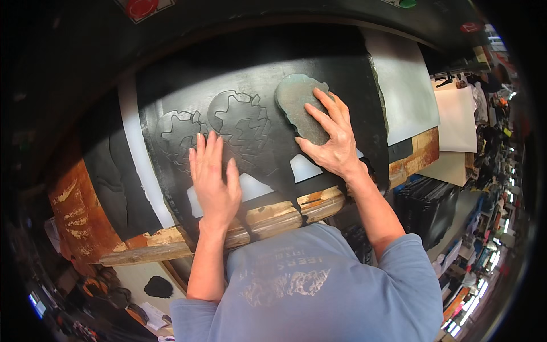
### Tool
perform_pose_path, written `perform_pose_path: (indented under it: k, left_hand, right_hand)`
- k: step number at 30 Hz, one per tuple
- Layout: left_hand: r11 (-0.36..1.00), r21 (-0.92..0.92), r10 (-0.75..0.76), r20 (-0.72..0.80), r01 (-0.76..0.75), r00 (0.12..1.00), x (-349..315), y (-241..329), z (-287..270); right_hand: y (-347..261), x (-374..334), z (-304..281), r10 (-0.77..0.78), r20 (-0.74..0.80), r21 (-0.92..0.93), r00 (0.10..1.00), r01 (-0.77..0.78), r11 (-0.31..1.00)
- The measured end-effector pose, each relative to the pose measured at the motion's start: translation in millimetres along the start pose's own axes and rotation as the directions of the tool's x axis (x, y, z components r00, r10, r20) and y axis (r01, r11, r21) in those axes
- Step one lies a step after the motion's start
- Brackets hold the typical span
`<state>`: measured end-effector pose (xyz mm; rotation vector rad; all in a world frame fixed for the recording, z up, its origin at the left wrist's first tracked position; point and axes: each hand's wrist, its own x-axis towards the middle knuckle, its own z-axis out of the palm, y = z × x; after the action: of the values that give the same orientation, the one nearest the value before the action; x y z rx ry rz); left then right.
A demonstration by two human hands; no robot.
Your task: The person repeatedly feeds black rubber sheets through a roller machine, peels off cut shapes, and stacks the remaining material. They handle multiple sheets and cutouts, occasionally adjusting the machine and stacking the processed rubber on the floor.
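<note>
My right hand (333, 134) grips a grey-green, sole-shaped cutting die (299, 102), fingers spread over its top and thumb at its near left edge. The die lies on a black rubber sheet (342, 62) on the workbench. To its left, two sole-shaped outlines show in the sheet, a middle one (238, 117) and a left one (178, 128), both with jagged inner lines. My left hand (213, 176) rests with fingers stretched out over the near part of these outlines and holds nothing. Its fingertips hide some of the sheet.
A dark machine beam (228, 28) with a red button (141, 8) spans the far side. The bench has a worn wooden front edge (268, 219). A pale sheet (401, 85) lies at right. Stacked black sheets (427, 202) stand low at right, beside a cluttered floor.
</note>
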<state>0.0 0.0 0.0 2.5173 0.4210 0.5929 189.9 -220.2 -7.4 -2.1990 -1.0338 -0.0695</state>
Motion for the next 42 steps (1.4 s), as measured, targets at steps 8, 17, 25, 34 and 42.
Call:
perform_pose_path:
  k: [8,17,25,34,42]
  left_hand:
    - [0.829,-0.518,-0.138,0.177,0.212,0.974,-85.7,54.7,-37.0]
    - [0.976,-0.078,0.204,-0.02,-0.205,0.979,-102.7,50.6,4.8]
    - [0.984,0.049,0.176,-0.066,-0.173,0.982,-100.4,40.0,6.7]
    - [0.996,0.055,-0.069,-0.112,0.076,0.991,-47.4,71.2,28.4]
    - [0.978,0.207,0.072,-0.201,-0.03,0.977,-49.4,75.1,36.4]
  right_hand:
    - [2.9,-27.2,-4.4,0.032,-0.13,0.144,0.991,-0.013,0.99]
    - [24.2,-11.1,-70.1,0.112,-0.45,0.223,0.886,-0.011,0.975]
    - [49.3,17.8,-125.9,-0.292,-0.52,-0.203,0.803,0.215,0.955]
    - [34.2,-101.8,-44.0,-0.126,-0.389,-0.179,0.913,0.059,0.982]
    - [37.4,-101.5,-41.1,-0.104,-0.388,-0.095,0.916,0.073,0.993]
